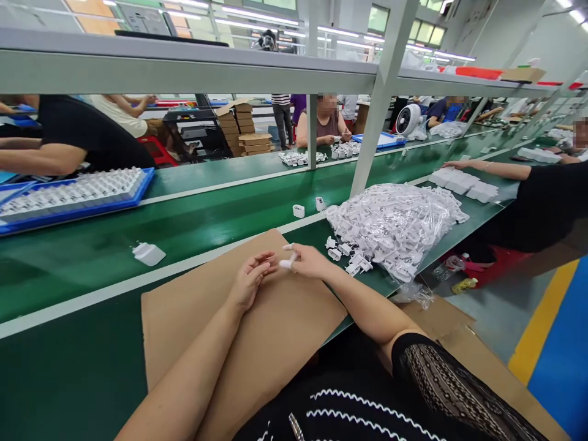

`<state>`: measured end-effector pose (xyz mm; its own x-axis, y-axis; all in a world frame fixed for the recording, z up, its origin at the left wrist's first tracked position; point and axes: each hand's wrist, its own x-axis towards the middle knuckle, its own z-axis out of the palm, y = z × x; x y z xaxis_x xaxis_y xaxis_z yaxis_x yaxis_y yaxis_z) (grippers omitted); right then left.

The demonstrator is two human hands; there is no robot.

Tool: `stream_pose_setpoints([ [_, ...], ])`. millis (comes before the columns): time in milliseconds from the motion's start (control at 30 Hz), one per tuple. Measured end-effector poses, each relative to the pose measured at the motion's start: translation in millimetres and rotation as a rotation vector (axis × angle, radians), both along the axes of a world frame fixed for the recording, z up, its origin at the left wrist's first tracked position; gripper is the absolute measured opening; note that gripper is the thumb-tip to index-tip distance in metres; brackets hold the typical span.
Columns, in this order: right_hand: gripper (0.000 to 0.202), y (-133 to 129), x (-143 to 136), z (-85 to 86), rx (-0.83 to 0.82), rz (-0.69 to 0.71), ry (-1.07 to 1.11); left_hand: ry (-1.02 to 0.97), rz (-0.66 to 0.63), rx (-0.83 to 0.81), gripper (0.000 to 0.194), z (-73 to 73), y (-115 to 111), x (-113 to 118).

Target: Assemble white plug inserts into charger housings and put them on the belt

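Over a brown cardboard sheet [193, 312] my two hands are close together, fingertips nearly meeting. My left hand [250, 282] is loosely curled, with its fingers apart and nothing visible in it. White coverings sit on the thumb and forefinger of my right hand [309, 262]. Those two fingertips are apart, and I see no part held between them. Right of my hands lies a clear plastic bag full of white plug parts [390, 223], with several loose white plug pieces [361, 263] beside it. A white charger with pins [147, 253] lies on the green belt to the left.
Two small white housings, one a white shell [298, 211], rest on the green conveyor belt [220, 214]. A metal post [381, 92] rises behind the bag. A blue tray [147, 184] of white chargers stands far left. At right, a co-worker's arm [500, 168] reaches over stacked white pieces.
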<state>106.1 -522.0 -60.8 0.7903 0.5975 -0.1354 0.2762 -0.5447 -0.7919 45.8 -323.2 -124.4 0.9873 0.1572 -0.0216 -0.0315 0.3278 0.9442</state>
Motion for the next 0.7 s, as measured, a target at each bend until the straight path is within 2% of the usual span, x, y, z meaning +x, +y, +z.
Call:
stream_pose_setpoints([
  [67, 0.035, -19, 3, 10.9, -0.326, -0.158, -0.366, -0.001, 0.064, -0.02, 0.051, -2.9, -1, 2],
  [100, 0.032, -29, 6, 14.5, -0.471, -0.215, -0.475, 0.005, 0.081, -0.026, 0.051, -4.5, -1, 3],
  [167, 0.031, -45, 12, 16.6, -0.668, -0.297, -0.553, 0.017, 0.076, -0.017, 0.051, -8.0, -1, 4],
  [233, 0.037, -55, 20, 12.9, -0.748, -0.329, -0.528, 0.029, 0.061, 0.015, 0.051, -11.4, 1, 6],
  [367, 0.024, -57, 30, 6.7, -0.738, -0.334, -0.504, 0.03, 0.051, 0.122, 0.053, -16.8, 3, 8],
  [500, 0.039, -37, 25, 16.7, -0.61, -0.308, -0.585, 0.002, 0.159, 0.251, 0.05, -18.0, 3, 7],
  [600, 0.05, -13, 17, 20.3, -0.41, -0.154, -0.573, -0.032, 0.305, 0.359, 0.044, -17.8, 3, 5],
  [700, 0.049, 8, 12, 9.4, -0.304, -0.013, -0.508, -0.031, 0.393, 0.449, 0.04, -21.1, 5, 5],
])
